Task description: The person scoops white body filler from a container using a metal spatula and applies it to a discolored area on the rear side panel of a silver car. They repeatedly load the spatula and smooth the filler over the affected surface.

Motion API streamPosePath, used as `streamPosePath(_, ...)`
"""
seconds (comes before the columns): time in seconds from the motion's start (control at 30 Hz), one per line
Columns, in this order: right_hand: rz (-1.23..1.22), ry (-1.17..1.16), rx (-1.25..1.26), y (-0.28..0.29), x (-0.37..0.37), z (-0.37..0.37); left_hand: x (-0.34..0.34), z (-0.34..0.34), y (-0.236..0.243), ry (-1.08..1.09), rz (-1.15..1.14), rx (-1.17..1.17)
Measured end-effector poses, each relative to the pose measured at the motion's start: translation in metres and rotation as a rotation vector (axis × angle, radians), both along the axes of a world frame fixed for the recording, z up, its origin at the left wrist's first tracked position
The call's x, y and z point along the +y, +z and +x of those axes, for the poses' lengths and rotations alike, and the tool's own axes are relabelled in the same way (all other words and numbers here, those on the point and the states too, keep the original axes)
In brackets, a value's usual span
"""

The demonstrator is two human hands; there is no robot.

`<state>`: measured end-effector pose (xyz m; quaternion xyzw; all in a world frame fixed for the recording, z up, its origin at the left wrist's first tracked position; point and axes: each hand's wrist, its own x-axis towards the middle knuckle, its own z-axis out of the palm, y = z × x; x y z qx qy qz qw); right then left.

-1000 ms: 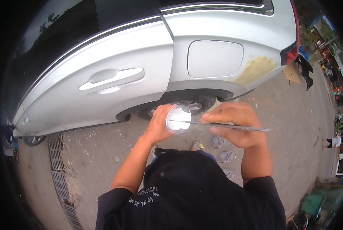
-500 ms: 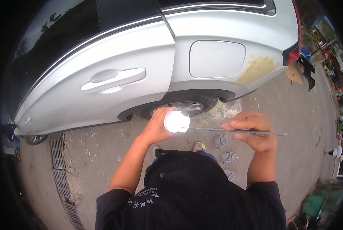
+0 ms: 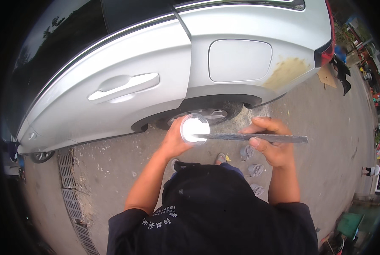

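Note:
In my left hand (image 3: 174,139) is a clear plastic cup (image 3: 194,128) with bright white material inside. My fingers wrap its left side. My right hand (image 3: 273,142) is closed on a flat, narrow grey stirring stick (image 3: 283,138), held level between thumb and fingers. The stick's left end lies over the cup's mouth, at the white material; whether it dips in I cannot tell. Beyond my hands stands a silver car (image 3: 156,59), its rear wheel (image 3: 207,117) just past the cup. A yellowish-brown patch (image 3: 288,72) marks the panel right of the fuel flap (image 3: 240,60).
Several grey crumpled lumps (image 3: 255,170) lie on the concrete right of my feet. A metal drain grate (image 3: 73,210) runs along the left. A black car part (image 3: 341,74) and a cardboard piece (image 3: 326,76) lie behind the car. A distant person (image 3: 371,171) is at the right.
My right hand has moved left toward the cup, and the stick's end reaches farther over its mouth. The stick has turned to show its broad side. The cup has hardly shifted.

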<state>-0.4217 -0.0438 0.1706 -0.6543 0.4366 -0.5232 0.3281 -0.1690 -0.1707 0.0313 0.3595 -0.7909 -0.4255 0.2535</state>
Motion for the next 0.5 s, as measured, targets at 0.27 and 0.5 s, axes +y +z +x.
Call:
streamPosePath(0.27,0.058,0.035,0.031,0.032,-0.016,-0.011,0.003,-0.006,0.000,-0.153,0.166,0.049)
streamPosePath(0.5,-0.094,0.280,0.368,0.052,-0.031,0.015,-0.001,-0.002,0.003,-0.217,0.394,0.167)
